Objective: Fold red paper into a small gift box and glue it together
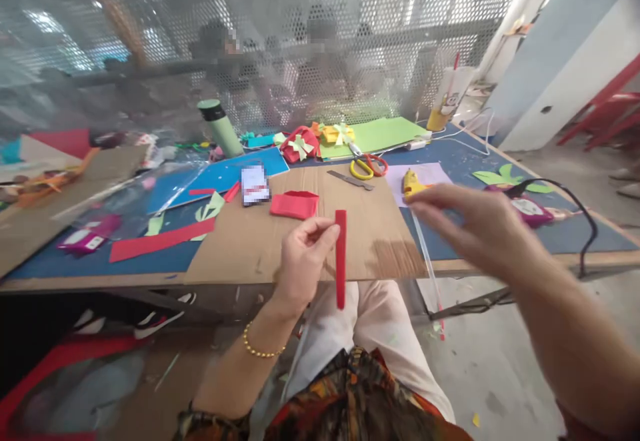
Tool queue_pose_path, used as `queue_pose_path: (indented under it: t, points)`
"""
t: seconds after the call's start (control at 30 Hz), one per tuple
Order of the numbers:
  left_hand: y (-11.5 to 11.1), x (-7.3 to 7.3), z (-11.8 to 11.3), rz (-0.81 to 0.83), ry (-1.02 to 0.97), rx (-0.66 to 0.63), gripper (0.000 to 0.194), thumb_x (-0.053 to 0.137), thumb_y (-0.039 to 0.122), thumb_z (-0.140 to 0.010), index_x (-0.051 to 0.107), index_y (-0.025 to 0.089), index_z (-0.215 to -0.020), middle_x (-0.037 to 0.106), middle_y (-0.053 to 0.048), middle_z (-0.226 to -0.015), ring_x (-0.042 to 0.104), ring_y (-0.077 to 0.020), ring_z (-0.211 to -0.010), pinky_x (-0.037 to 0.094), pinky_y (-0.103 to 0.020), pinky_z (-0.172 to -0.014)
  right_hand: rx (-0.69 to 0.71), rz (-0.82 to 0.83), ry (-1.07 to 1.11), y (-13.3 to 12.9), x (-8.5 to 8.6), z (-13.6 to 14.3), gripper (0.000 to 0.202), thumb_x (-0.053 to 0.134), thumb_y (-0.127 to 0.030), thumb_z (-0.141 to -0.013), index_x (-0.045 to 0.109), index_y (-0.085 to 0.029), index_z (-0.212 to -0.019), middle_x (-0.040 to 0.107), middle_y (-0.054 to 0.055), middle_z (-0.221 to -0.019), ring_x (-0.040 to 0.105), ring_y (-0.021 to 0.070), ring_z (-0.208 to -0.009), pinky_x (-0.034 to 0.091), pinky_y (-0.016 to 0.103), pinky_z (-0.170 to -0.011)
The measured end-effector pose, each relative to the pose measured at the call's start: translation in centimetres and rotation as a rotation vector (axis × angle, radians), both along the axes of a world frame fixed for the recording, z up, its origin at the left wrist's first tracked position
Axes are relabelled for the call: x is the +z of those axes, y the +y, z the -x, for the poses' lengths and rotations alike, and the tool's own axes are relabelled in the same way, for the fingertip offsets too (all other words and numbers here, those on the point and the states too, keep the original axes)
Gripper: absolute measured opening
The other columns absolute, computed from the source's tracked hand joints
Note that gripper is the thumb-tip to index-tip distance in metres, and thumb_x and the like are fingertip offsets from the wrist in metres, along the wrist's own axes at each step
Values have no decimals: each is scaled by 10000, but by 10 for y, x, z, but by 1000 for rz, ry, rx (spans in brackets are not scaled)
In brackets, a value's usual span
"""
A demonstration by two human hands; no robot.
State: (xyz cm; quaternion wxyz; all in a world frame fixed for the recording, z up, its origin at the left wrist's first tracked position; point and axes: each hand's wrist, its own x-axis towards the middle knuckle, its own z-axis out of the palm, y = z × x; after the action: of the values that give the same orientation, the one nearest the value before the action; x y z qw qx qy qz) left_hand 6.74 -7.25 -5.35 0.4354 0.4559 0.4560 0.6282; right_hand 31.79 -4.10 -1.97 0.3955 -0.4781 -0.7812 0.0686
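Note:
Pinched between the thumb and fingers of my left hand (311, 254) is a narrow red paper strip (341, 261), held upright over the cardboard's near edge. A folded red paper piece (294, 205) lies just beyond that hand. On the right, my right hand (467, 222) stretches its fingers toward a yellow glue gun (411, 184), which rests on a lilac sheet (440, 175). The fingers look apart, slightly blurred, with their tips beside the glue gun; whether they touch it I cannot tell. A long clear stick (425, 247) runs from near the gun past the table edge.
Brown cardboard (240, 247) covers the table's middle. Scissors (364, 166), a metal blade (350, 179) and a phone (255, 184) lie around it. A green bottle (220, 127) and drink cup (450, 97) stand behind. A black cord (583, 217) arches at right; red paper (160, 239) lies left.

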Motion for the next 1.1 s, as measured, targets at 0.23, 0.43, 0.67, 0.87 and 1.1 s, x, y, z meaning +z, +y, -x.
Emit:
queue_pose_path:
  t: [0.23, 0.43, 0.67, 0.87, 1.1]
  points:
    - [-19, 5, -24, -151, -2, -147, 141, 778, 334, -867, 763, 202, -818, 681, -3, -772, 634, -122, -708, 539, -243, -680, 145, 191, 445, -61, -21, 89, 228, 669, -409, -964, 774, -216, -906, 799, 29, -819, 735, 174, -715, 567, 277, -678]
    - [21, 15, 52, -386, 893, -41, 271, 668, 378, -982, 759, 206, -1170, 712, -98, -1050, 646, -240, -944, 530, -432, -938, 168, 382, 480, -42, -8, 59, 297, 733, -474, -907, 712, -215, -762, 674, -9, -628, 582, 126, -549, 425, 243, -518]
    - [102, 42, 102, -287, 1721, -367, 606, 849, 364, -797, 666, 196, -1350, 638, -145, -1336, 538, -392, -1311, 392, -594, -1142, 176, 609, 318, 22, 17, 84, 299, 702, -146, -913, 639, -206, -627, 620, -18, -523, 540, 107, -463, 353, 233, -457]
    - [119, 23, 107, -354, 1705, -414, 457, 750, 373, -908, 680, 210, -1329, 684, -121, -1279, 596, -347, -1243, 404, -557, -1100, 237, 938, 596, 69, 12, 122, 391, 564, -88, -1013, 575, -199, -638, 765, 57, -736, 716, 143, -579, 583, 262, -544]
    - [114, 9, 119, -349, 1474, -458, 405, 650, 373, -980, 677, 215, -1352, 665, -119, -1289, 604, -317, -1210, 477, -529, -1076, 274, 1056, 696, 94, -6, 134, 378, 552, -115, -1047, 559, -184, -675, 781, 71, -743, 728, 130, -563, 605, 230, -570]
